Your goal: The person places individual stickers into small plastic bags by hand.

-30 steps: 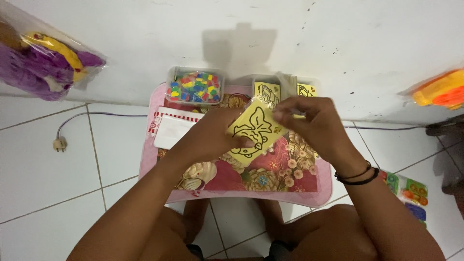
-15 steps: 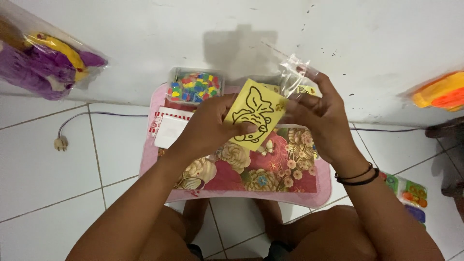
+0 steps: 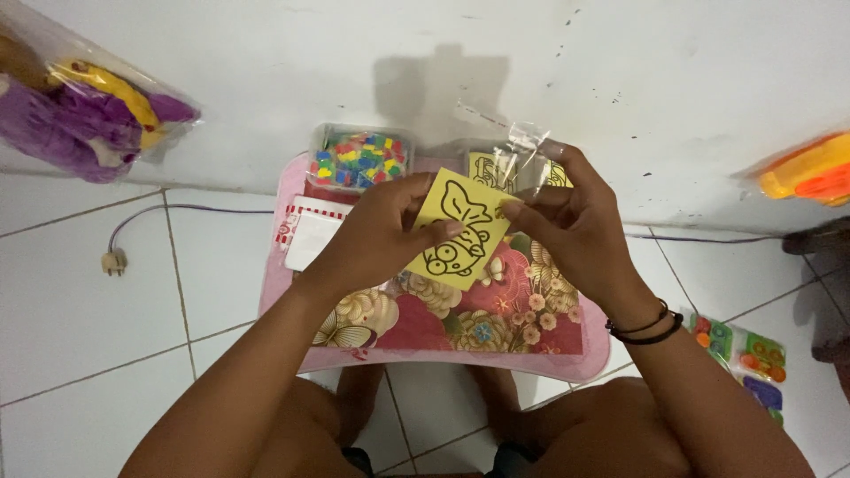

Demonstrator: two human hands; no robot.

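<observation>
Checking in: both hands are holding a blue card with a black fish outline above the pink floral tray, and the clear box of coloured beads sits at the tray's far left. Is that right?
Not quite. The card is yellow, not blue, as the head view shows. The rest stands: the left hand and right hand hold it above the pink floral tray, and the clear box of coloured beads sits at the tray's far left.

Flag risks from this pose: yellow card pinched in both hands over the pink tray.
1. The yellow card is thin and pinched between the left hand and right hand; it could crease or tear.
2. The clear plastic sleeve sits loosely in the right hand's fingers and may slip.
3. The open box of coloured pieces lies right behind the hands at the edge of the pink tray; a bump might spill it.
</observation>
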